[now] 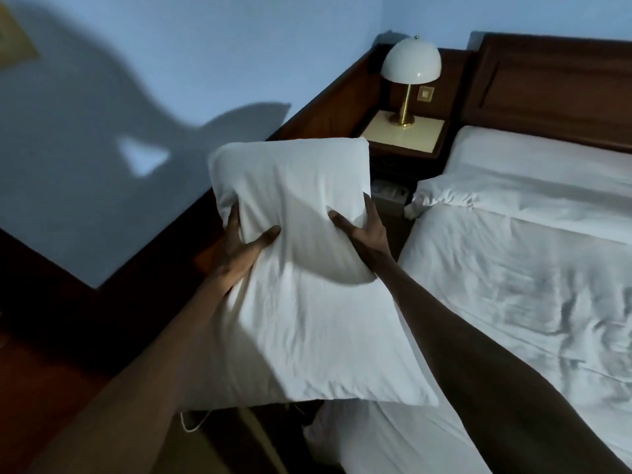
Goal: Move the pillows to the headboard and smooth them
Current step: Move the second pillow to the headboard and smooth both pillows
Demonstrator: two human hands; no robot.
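A white pillow [301, 302] hangs in the air in front of me, beside the bed's left edge. My left hand [244, 249] grips its left side with the thumb pressed into the fabric. My right hand [364, 234] grips its right side, and the pillow's top folds over between both hands. The dark wooden headboard [554, 83] stands at the upper right, beyond the pillow. The bed [533, 268], with a rumpled white duvet, lies to the right. No second pillow is visible.
A nightstand [403, 136] with a white dome lamp [410, 68] stands between the wall and the bed, just past the pillow. Dark wood panelling runs along the blue wall [205, 46] on the left. A thin cord [191, 424] hangs below the pillow.
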